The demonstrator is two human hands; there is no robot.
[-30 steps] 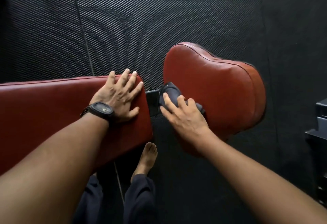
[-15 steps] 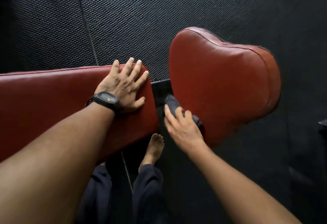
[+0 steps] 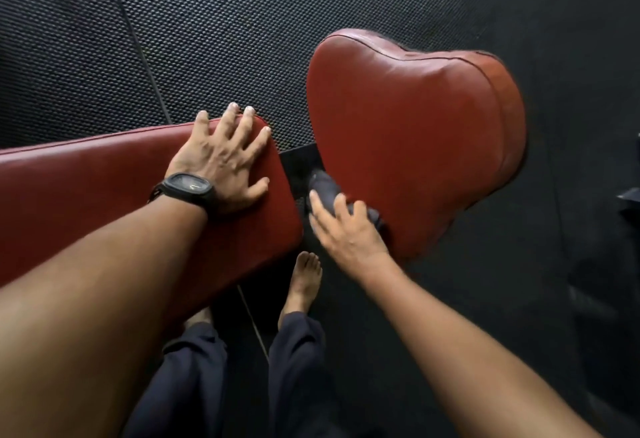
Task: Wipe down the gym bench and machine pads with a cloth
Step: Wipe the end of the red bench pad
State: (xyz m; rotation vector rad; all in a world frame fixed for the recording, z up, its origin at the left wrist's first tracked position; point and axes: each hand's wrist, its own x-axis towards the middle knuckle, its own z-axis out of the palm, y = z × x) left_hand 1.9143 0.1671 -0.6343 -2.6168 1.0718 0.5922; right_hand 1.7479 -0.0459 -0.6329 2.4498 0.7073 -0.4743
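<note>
dim, warm light; soft sheen on the red pad [image 3: 415, 133]; right hand [image 3: 346, 233] motion-blurred; wide-angle bending at edges

The left pad [image 3: 104, 188] is deep red. The right pad [image 3: 415, 133] is a brighter red, turning orange-brown along its far right side, with a dark seam line. The cloth [image 3: 327, 186] is dark grey. The watch [image 3: 187, 190] is black and the trousers [image 3: 194, 368] navy. The floor [image 3: 242, 39] is black with a fine dotted grain.

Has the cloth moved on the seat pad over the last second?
Yes. The cloth in the right hand slid toward the near end of the seat pad, along its left edge.
</note>
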